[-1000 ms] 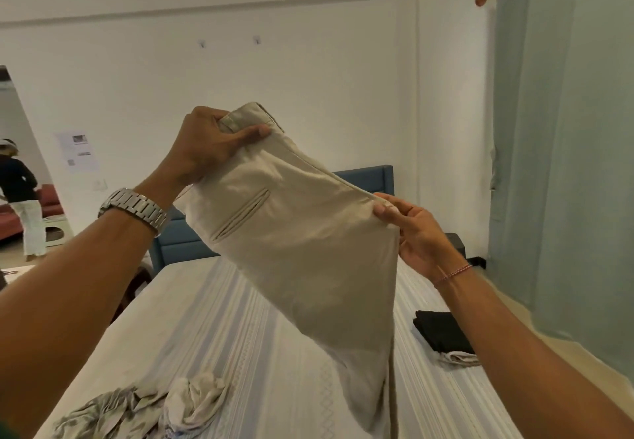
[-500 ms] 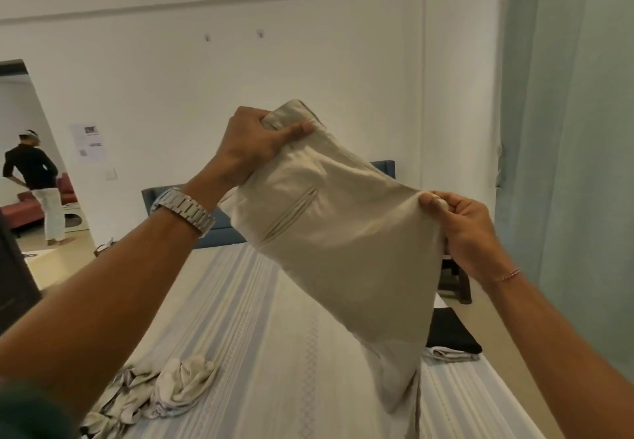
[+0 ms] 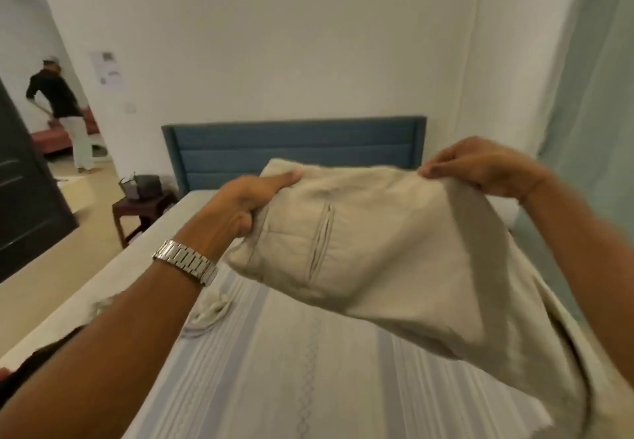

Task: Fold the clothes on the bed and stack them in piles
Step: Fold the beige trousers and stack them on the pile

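Note:
Beige trousers [image 3: 394, 250] hang in the air above the striped bed [image 3: 274, 370], back pocket facing me. My left hand [image 3: 250, 198] grips the waistband's left end, thumb on top. At the other end of the waistband my right hand [image 3: 480, 164] pinches the cloth. The legs droop down toward the lower right. A crumpled pale garment [image 3: 209, 311] lies on the bed, partly hidden under my left forearm.
A blue headboard [image 3: 295, 150] stands against the white wall. A dark side table [image 3: 144, 208] with a basket is left of the bed. A curtain [image 3: 590, 95] hangs on the right. A dark door [image 3: 24, 171] is at left; a person [image 3: 65, 109] stands in the far room.
Both hands have lowered the trousers toward the bed, levelling the waistband. The view tilted down and the black folded garment at the right is no longer visible.

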`<state>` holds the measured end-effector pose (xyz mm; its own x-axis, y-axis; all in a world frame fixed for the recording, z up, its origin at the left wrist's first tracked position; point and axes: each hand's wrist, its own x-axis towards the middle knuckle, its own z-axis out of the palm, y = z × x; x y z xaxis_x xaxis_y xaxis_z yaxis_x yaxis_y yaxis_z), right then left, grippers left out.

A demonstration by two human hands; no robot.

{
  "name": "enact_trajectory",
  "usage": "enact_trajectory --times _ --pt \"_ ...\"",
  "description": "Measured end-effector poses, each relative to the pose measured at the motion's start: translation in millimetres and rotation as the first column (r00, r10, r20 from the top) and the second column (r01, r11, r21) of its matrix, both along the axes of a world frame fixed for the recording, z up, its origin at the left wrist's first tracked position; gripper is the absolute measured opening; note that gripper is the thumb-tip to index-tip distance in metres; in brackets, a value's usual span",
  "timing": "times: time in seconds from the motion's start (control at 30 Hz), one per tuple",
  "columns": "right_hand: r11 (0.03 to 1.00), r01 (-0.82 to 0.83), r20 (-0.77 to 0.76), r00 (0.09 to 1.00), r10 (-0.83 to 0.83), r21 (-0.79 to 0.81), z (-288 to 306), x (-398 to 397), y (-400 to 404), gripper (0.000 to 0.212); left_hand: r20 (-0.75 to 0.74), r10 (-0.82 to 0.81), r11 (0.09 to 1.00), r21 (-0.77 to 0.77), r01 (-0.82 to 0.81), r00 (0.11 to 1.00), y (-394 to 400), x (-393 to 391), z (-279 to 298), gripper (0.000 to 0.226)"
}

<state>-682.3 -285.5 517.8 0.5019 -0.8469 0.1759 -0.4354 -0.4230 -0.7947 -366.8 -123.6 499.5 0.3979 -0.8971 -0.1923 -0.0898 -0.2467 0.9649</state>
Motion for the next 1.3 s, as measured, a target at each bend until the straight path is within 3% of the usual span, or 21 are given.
enact_trajectory --times 0.07,0.13,0.2,0.33,0.43,0.57,0.67,0.87,1.0,1.1,1.17,1.3 --pt "0.996 -0.031 -0.18 0.983 0.046 0.083 -71 58 -15 0.022 -0.03 0.051 0.986 0.159 -0.046 0.998 4 52 -68 0.079" --pt "0.975 -0.04 -0.266 0.959 0.099 0.217 -168 117 -18 0.019 -0.04 0.094 0.929 0.364 -0.073 0.995 14 107 -159 0.105" --pt "0.949 -0.043 -0.291 0.947 0.139 0.312 -283 175 -11 0.015 -0.059 0.116 0.864 0.499 -0.071 0.991 29 152 -262 0.09" --pt "0.889 0.011 -0.27 0.954 0.127 0.458 -528 278 26 0.011 -0.07 0.197 0.804 0.582 -0.121 0.978 78 224 -475 0.063" --pt "0.865 0.08 -0.206 0.978 0.028 0.496 -638 325 58 0.01 -0.051 0.256 0.802 0.569 -0.183 0.965 109 257 -574 0.049" --pt "0.888 0.094 -0.212 0.977 0.004 0.45 -686 359 65 0.01 -0.012 0.261 0.816 0.537 -0.213 0.965 119 280 -627 0.03" --pt "0.901 0.091 -0.24 0.971 0.015 0.425 -689 369 55 0.013 0.046 0.264 0.824 0.508 -0.25 0.963 115 288 -643 0.025" --pt "0.915 0.136 -0.3 0.954 -0.017 0.38 -702 387 45 0.019 0.313 0.237 0.812 0.455 -0.365 0.92 108 305 -670 0.043" --pt "0.927 0.148 -0.34 0.94 -0.024 0.345 -710 387 48 0.026 0.469 0.131 0.836 0.421 -0.352 0.873 107 304 -676 0.052" --pt "0.928 0.13 -0.341 0.94 -0.003 0.35 -711 385 50 0.033 0.634 0.024 0.801 0.45 -0.395 0.773 105 298 -675 0.065" --pt "0.931 0.086 -0.334 0.942 0.04 0.356 -707 381 53 0.036 0.731 0.035 0.786 0.4 -0.471 0.681 102 289 -674 0.075" --pt "0.938 0.014 -0.328 0.938 0.108 0.348 -694 363 62 0.047 0.897 -0.004 0.887 0.207 -0.413 0.442 88 265 -672 0.073"
